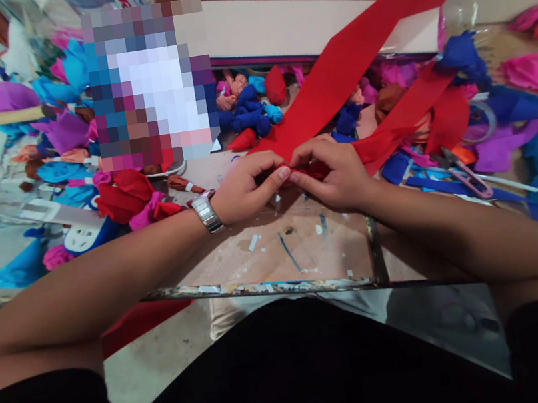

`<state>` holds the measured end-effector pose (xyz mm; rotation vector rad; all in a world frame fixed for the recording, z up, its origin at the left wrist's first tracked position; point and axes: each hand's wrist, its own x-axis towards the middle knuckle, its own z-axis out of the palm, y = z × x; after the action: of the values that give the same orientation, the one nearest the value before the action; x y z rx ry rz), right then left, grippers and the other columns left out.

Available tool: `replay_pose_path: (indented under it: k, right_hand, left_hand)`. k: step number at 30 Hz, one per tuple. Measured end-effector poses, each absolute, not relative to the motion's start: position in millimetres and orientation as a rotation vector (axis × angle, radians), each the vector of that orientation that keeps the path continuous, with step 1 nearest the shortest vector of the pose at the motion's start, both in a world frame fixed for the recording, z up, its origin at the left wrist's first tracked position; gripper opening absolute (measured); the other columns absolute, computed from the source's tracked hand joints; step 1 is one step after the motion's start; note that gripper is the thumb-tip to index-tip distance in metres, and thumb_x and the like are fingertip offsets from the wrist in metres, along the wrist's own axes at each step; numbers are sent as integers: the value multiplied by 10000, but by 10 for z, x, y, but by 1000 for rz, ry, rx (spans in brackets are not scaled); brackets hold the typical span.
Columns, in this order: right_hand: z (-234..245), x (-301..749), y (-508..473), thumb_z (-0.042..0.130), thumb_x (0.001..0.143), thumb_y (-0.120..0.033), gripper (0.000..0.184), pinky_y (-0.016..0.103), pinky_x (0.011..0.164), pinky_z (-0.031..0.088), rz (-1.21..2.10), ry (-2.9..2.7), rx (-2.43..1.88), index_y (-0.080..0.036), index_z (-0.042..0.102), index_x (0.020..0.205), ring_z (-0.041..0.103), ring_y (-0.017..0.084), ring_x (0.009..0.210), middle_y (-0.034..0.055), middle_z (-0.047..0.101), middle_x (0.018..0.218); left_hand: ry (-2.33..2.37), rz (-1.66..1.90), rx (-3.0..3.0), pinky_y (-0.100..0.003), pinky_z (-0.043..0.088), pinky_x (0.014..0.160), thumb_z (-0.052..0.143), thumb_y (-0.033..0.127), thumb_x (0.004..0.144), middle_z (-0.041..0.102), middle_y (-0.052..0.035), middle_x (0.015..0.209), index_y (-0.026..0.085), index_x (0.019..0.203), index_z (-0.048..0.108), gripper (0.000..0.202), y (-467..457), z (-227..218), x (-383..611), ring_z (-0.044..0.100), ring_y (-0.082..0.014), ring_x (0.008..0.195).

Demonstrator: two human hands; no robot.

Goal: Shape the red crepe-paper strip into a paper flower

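Note:
A long red fabric strip point(330, 71) runs from the upper right down to my two hands. Wearing a metal watch on its wrist, my left hand point(251, 187) pinches the strip's gathered end between thumb and fingers. My right hand point(333, 172) grips the same red fabric, its thumb and fingertips touching those of the left. Both hands are just above the worn tabletop point(300, 244). Part of the bunched fabric is hidden behind my fingers. More red fabric point(395, 132) trails out to the right of my right hand.
Scissors with pink handles point(467, 175) lie on the right among blue and purple scraps. On the left are a white power strip point(62, 222) and a red cloth rose point(125, 196). A long white box point(273, 26) stands behind a heap of colourful bundles.

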<state>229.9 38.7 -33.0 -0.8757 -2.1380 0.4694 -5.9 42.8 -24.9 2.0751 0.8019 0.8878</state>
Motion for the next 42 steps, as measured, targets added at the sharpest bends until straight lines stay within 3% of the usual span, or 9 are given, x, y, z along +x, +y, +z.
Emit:
replay_pose_path:
  k: [18, 33, 42]
  right_hand:
    - [-315, 2295, 375, 696, 1032, -552, 292, 390, 863, 516, 470, -2134, -882, -261, 700, 1038, 667, 199, 825, 20, 767, 913]
    - [-298, 2283, 390, 672, 1047, -496, 242, 402, 848, 510, 420, -2114, -867, -258, 692, 1009, 675, 211, 848, 29, 743, 907]
    - [-321, 2298, 399, 640, 1060, -454, 262, 482, 963, 558, 427, -2105, -813, -338, 743, 1270, 705, 269, 1060, 61, 743, 1158]
  left_hand:
    - [780, 862, 2035, -295, 481, 746, 523, 505, 1088, 705, -44, 819, 181, 893, 669, 406, 425, -251, -56, 633, -150, 759]
    - [811, 881, 2062, -298, 481, 778, 499, 589, 1098, 705, -54, 835, 180, 903, 677, 487, 421, -253, -43, 624, -158, 790]
    - [851, 920, 2062, -274, 452, 712, 549, 652, 1068, 717, -49, 835, 163, 944, 713, 531, 437, -294, -45, 599, -137, 740]
